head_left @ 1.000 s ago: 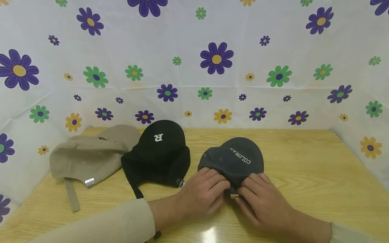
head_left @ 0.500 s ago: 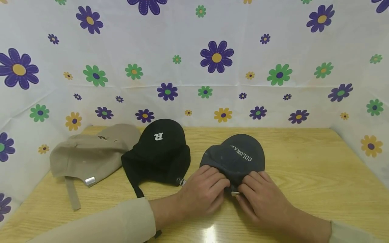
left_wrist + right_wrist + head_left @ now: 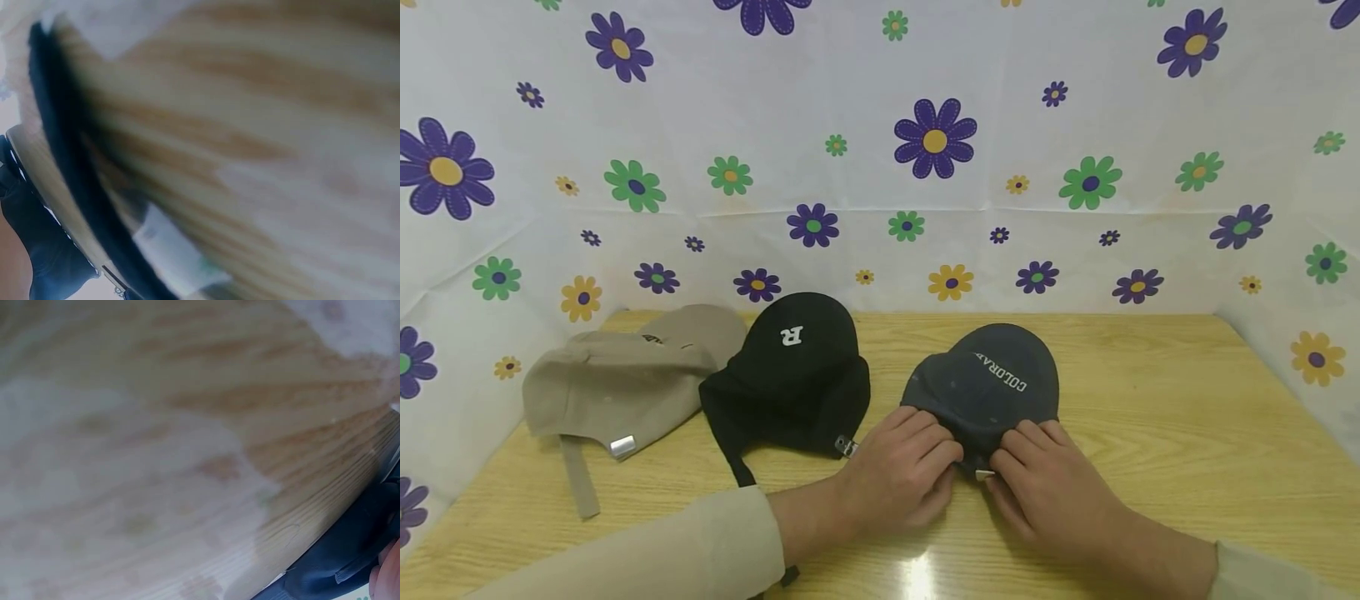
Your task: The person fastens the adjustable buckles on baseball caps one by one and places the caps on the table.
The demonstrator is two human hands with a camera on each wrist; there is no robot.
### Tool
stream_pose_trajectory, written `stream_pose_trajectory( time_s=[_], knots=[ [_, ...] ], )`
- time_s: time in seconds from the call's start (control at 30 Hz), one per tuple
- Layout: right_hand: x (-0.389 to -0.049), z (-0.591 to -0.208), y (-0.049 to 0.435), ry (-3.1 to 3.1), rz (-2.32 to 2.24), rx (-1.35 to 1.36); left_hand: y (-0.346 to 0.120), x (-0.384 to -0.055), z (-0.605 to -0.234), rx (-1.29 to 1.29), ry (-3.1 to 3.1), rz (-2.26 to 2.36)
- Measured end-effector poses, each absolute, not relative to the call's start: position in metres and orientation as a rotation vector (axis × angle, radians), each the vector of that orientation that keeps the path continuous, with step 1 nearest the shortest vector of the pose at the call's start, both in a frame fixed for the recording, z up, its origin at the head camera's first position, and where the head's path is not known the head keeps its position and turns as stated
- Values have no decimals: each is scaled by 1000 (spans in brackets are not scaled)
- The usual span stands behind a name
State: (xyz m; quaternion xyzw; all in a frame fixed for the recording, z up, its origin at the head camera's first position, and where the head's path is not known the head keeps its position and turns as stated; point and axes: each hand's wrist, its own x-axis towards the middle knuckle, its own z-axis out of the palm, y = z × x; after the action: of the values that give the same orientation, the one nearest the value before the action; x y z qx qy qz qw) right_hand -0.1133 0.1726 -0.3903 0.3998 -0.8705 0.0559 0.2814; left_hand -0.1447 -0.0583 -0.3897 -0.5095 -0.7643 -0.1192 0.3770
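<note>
I grip the near edge of the navy cap [image 3: 988,396], right of centre in the frame, left hand [image 3: 898,467] and right hand [image 3: 1051,482] flanking its metal clasp [image 3: 984,475]. It has slid slightly up and rightward, probably just repositioning; my exact finger hold is hidden.

Two caps [image 3: 797,392] lie on the table [image 3: 1180,400], left of the held cap [image 3: 988,379].

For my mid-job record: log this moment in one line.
left hand: grips navy cap; right hand: grips navy cap; black cap, beige cap: on table
</note>
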Motion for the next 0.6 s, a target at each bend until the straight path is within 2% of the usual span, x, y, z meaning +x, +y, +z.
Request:
stream_pose_trajectory(
  time_s=[0.6],
  knots=[
    [-117, -391, 180, -2382, 86, 1042, -79, -141, -387, -1378, -2000, -156]
  ],
)
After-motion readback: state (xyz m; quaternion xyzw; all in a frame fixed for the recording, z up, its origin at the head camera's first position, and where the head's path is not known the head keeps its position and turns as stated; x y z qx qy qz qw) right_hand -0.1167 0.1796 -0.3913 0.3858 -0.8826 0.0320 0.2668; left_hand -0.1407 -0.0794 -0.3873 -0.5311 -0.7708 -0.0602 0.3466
